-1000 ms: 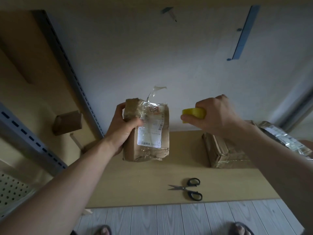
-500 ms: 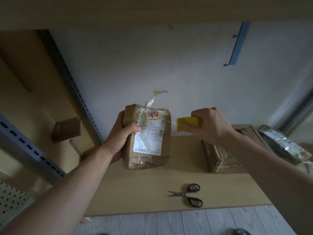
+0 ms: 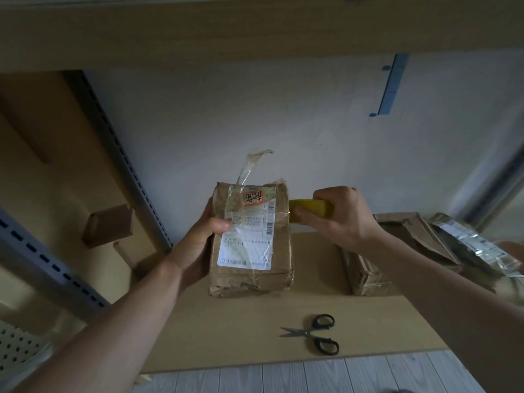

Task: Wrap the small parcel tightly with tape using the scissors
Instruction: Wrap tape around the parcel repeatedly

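Observation:
A brown paper parcel [image 3: 279,265] with a white label stands upright on the wooden shelf board [image 3: 255,330]. My left hand [image 3: 202,236] grips its left side, thumb on the front. A loose strip of clear tape [image 3: 249,168] sticks up from its top. My right hand [image 3: 340,217] holds a yellow tape roll [image 3: 310,209] right against the parcel's upper right edge. Black-handled scissors [image 3: 314,334] lie shut on the board in front, to the right of the parcel, untouched.
A second brown parcel [image 3: 365,273] lies behind my right forearm, with a torn brown package [image 3: 411,231] and a silver plastic mailer [image 3: 476,245] farther right. A small cardboard box [image 3: 109,225] sits left, past a grey slotted upright [image 3: 124,154]. Pale floorboards [image 3: 283,375] run below the board's edge.
My right hand has brought the yellow tape roll leftward and down until it meets the parcel's upper right edge. The parcel has stayed upright in my left hand; the view has tilted down.

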Action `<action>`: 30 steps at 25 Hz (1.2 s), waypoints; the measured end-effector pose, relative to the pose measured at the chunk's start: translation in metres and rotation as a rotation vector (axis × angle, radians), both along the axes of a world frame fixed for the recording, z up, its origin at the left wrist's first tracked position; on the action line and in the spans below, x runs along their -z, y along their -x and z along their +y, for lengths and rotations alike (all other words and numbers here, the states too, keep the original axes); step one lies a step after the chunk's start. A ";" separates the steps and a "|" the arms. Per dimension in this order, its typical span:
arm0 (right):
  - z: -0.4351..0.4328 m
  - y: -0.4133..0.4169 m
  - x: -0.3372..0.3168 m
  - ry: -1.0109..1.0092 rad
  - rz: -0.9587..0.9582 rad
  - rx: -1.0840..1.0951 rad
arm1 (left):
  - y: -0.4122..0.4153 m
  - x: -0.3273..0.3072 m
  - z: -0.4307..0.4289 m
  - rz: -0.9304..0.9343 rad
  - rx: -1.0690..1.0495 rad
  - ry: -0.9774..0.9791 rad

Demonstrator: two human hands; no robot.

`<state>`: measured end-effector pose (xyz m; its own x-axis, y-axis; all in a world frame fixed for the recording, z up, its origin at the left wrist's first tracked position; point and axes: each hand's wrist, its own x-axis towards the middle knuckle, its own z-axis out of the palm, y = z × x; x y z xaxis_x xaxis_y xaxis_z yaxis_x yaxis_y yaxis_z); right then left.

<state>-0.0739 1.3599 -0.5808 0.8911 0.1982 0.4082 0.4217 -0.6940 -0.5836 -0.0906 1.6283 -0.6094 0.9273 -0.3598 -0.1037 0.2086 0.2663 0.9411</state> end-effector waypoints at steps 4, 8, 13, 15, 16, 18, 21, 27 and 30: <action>0.012 0.005 -0.006 0.194 -0.046 0.172 | -0.006 0.003 -0.012 -0.002 -0.133 -0.010; 0.025 0.014 -0.011 0.274 -0.113 0.149 | 0.006 0.006 -0.024 0.070 -0.139 -0.111; 0.007 0.010 -0.022 0.020 -0.017 -0.022 | 0.000 0.000 -0.022 -0.019 -0.233 -0.069; -0.005 0.006 -0.024 -0.141 0.077 -0.093 | -0.002 -0.005 -0.016 -0.013 -0.273 -0.046; -0.009 0.004 -0.024 -0.208 0.106 -0.115 | -0.002 -0.008 -0.012 -0.005 -0.275 -0.047; -0.016 0.000 -0.025 -0.283 0.103 -0.123 | -0.004 -0.011 -0.006 0.003 -0.257 -0.081; -0.022 -0.004 -0.031 -0.084 -0.063 -0.050 | -0.006 -0.013 -0.001 0.013 -0.244 -0.053; -0.034 -0.009 -0.027 0.084 -0.142 -0.114 | -0.007 -0.013 0.002 0.063 -0.268 -0.029; -0.037 -0.014 -0.020 0.168 -0.148 -0.043 | -0.006 -0.013 0.002 0.049 -0.280 -0.074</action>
<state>-0.0597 1.3229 -0.5610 0.8133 0.3106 0.4920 0.5253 -0.7557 -0.3912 -0.0844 1.6305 -0.5963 0.9827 -0.0807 -0.1670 0.1821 0.2507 0.9508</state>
